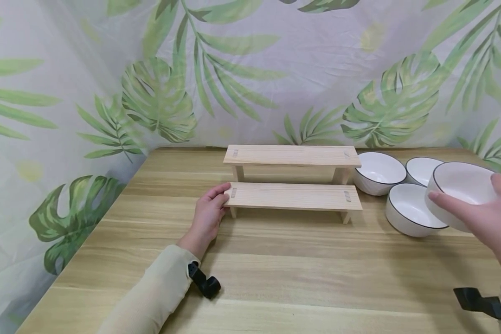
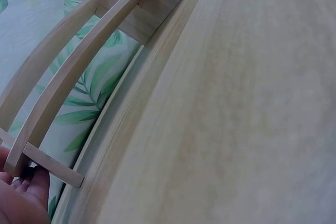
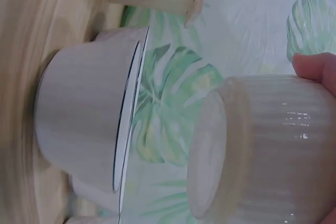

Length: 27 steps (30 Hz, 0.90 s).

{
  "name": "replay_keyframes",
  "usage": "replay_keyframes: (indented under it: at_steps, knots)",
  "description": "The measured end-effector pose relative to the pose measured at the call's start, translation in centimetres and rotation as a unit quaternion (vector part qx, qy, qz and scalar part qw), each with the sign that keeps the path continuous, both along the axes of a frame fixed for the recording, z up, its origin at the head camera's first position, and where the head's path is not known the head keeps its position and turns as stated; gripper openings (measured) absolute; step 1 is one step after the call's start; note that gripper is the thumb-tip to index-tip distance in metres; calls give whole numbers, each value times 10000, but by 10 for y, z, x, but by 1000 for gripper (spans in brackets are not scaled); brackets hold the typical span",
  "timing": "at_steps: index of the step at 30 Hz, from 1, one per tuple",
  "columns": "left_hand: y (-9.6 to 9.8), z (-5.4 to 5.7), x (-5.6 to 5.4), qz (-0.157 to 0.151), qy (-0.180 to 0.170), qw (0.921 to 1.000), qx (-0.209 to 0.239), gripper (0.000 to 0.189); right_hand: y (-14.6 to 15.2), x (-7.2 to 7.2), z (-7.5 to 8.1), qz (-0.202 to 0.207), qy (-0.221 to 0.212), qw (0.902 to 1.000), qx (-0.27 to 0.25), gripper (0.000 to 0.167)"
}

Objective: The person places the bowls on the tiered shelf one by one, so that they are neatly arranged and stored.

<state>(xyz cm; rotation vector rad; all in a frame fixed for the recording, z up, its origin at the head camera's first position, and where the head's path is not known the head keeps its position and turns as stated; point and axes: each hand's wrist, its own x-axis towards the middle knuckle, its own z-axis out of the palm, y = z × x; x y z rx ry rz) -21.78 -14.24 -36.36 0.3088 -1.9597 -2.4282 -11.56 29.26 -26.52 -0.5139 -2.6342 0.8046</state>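
At the left end of the low front wooden riser (image 1: 292, 195), my left hand (image 1: 208, 213) pinches the board's edge. In the left wrist view, fingers (image 2: 38, 184) reach under that board beside its leg. My right hand (image 1: 490, 220) grips a white bowl (image 1: 461, 183) with a dark rim by its side, thumb on the near wall. The right wrist view shows this bowl's ribbed side and base (image 3: 207, 153) off the table. Three more white bowls stand beside it: one in front (image 1: 413, 208), one behind left (image 1: 380, 171), and one behind right (image 1: 421, 169).
A taller wooden riser (image 1: 292, 155) stands just behind the front one, its right end close to the back left bowl. The wood-grain table (image 1: 275, 273) meets a leaf-printed cloth (image 1: 250, 83) at the back and left.
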Motion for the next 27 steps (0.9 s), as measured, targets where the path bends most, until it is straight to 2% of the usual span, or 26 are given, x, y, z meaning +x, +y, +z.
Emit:
replay_keyframes:
  at_steps: [3,12,19,24,27]
  knots:
    - [-1,-2,1,32,33,10000,-55,37,-12,1,8,332,129,9989,293,94]
    - [0,-4,2,48,158,9998,-123,36,-24,-11,15,656,-114,9914,1125,92]
    - [0,-3,2,22,106,9999,-104,37,-39,-20,17,1086,346,9886,988,90]
    - [-2,-4,2,5,88,9999,-83,37,-50,-25,19,1320,24,9875,861,100]
    - [-2,-4,2,-21,103,9999,-88,38,-59,-27,22,1421,30,9865,820,97]
